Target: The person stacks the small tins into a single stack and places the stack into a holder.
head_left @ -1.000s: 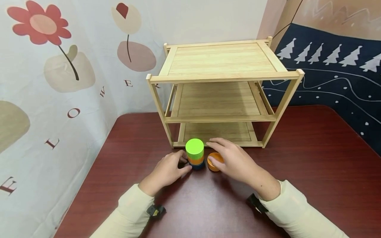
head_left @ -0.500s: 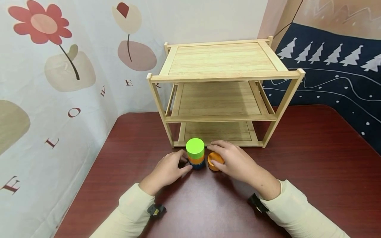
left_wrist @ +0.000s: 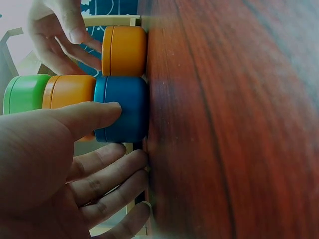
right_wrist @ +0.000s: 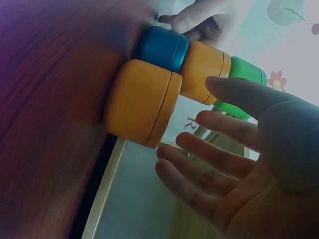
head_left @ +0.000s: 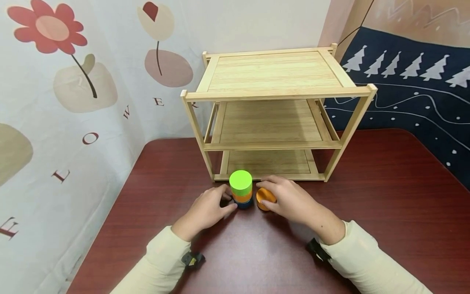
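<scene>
A stack of small round lidded jars stands before the rack: a blue jar at the bottom, an orange jar in the middle and a green jar on top. Just right of it on the table is another orange jar. My left hand rests low beside the stack, thumb tip over the blue jar's side, its fingers extended and loosely spread. Over the separate orange jar hovers my right hand. Its loosely bent fingers hold nothing, and a gap shows between them and the jar in the right wrist view.
A three-level wooden rack stands directly behind the jars. The dark red table extends on both sides. A printed flower curtain borders the left, and a dark cloth with white trees hangs at the right.
My right hand has lowered slightly toward the separate orange jar. My left hand and the stack stay where they were.
</scene>
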